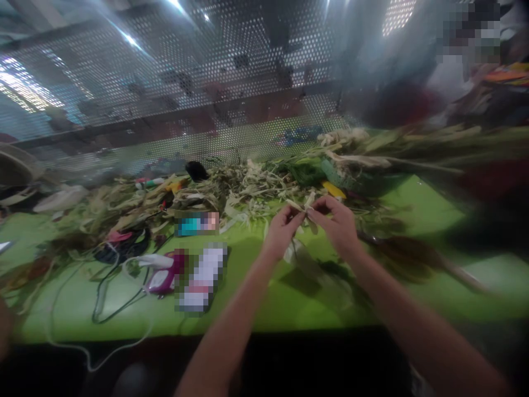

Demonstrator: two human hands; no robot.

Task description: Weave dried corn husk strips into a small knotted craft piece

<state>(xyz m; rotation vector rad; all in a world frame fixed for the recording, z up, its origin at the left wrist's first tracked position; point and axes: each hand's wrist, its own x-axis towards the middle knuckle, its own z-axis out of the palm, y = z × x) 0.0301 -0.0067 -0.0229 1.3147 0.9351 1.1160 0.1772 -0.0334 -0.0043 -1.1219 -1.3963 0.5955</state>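
My left hand (284, 229) and my right hand (338, 223) meet above the green tabletop, fingertips pinched together. Between them is a small pale piece of dried husk (311, 199), with strips of it standing out above and below the fingers. Both hands are closed on this piece; the exact grip is blurred. A larger whitish husk (300, 255) hangs or lies just below the hands; I cannot tell which. Beyond the fingertips spreads a heap of dry husk strips (252, 182).
A perforated metal screen (248, 66) rises behind the green table (248, 309). At left are a purple-and-white device (162, 280), cables (99, 298) and two pixelated flat objects. A green bowl-like thing (336, 173) and a brown long-handled object (407, 256) lie right.
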